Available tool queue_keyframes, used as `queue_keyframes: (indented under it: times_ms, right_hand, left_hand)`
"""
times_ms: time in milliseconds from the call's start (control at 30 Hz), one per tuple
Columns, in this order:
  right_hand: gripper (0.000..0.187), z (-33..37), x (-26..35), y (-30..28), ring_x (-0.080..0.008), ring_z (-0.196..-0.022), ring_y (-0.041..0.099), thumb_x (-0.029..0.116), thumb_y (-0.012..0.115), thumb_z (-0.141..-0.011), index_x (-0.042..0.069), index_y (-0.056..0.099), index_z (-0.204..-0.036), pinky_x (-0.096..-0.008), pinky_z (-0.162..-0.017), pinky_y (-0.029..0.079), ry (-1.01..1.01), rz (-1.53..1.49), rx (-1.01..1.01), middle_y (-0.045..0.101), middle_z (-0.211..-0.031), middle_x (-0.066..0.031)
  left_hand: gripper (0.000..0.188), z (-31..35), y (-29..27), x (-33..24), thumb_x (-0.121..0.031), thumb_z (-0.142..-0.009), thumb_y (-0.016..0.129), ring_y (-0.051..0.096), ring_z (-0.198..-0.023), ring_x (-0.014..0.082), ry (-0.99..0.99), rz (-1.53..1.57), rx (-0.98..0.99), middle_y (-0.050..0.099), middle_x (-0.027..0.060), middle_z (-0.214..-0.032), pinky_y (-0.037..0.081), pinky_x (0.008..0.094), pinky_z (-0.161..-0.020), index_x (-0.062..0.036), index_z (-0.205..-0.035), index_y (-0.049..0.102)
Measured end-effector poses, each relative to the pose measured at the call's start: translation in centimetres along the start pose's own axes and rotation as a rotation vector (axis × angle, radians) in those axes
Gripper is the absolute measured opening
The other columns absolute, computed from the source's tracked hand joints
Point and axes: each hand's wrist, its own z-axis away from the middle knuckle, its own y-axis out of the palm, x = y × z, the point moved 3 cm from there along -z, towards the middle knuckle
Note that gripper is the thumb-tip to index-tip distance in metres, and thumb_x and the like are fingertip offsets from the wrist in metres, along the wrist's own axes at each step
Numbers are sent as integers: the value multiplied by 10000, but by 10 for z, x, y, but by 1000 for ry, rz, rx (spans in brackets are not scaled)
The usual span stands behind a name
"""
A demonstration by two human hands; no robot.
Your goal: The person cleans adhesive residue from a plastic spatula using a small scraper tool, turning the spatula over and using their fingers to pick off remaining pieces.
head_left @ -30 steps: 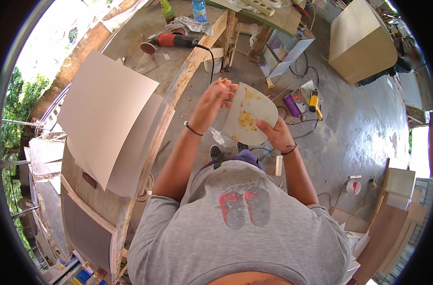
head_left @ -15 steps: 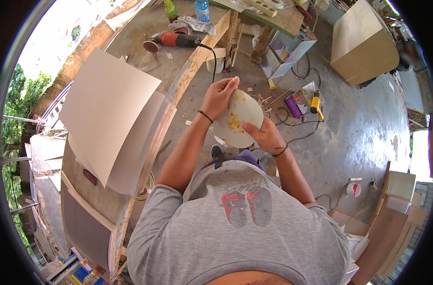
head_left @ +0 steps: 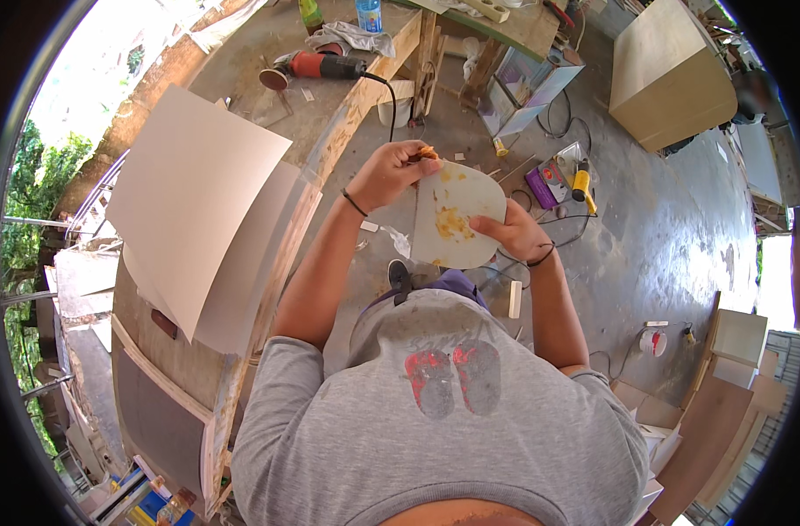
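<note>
My right hand [head_left: 520, 231] grips a pale, round-ended panel [head_left: 435, 232] by its right edge, thumb pressed on the face. Yellow-brown smears, like dried filler, mark that face. My left hand [head_left: 391, 175] is closed at the panel's upper left corner. Between its thumb and fingers shows a small folded orange-brown piece [head_left: 428, 152], which looks like sandpaper. That piece lies against or right beside the panel's edge; which of the two, I cannot tell. The panel is held tilted in front of my body, above the floor.
On the workbench to the left lie large white sheets [head_left: 198, 202] and a red-black angle grinder [head_left: 325, 66] with its cord hanging down. A yellow-black power tool [head_left: 581, 182] rests by a purple box [head_left: 544, 188]. A wooden cabinet [head_left: 658, 74] stands far right.
The panel has shifted right and turned to face me more squarely, and my right hand moved with it. My left hand moved slightly left; the orange-brown piece now shows in its fingers.
</note>
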Motion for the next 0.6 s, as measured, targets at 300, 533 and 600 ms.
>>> queue_keyframes:
  times_ms: [300,533,600]
  right_hand:
    - [283,7,-2,10,-100,-570,579,157,576,-888,-9,528,-1112,-230,-420,443,31,-244,-34,625,-818,-51]
    - [282,7,19,5,-186,-697,635,107,538,-887,13,542,-1152,-275,-565,511,165,313,-105,633,-971,-118]
    - [356,-1,22,10,-267,-906,602,70,537,-854,63,539,-1210,-312,-743,495,-237,692,-308,578,-1128,-151]
  left_hand:
    - [193,-21,6,-24,-220,-921,521,465,-634,20,-88,-208,146,496,-61,-706,399,206,-549,-46,-852,567]
    - [182,-32,15,1,-236,-920,514,508,-679,37,-90,121,-158,511,-58,-705,415,213,-653,-82,-837,565]
    - [170,-29,20,2,-233,-924,499,541,-701,63,-181,295,-268,521,-47,-707,425,236,-664,-102,-824,543]
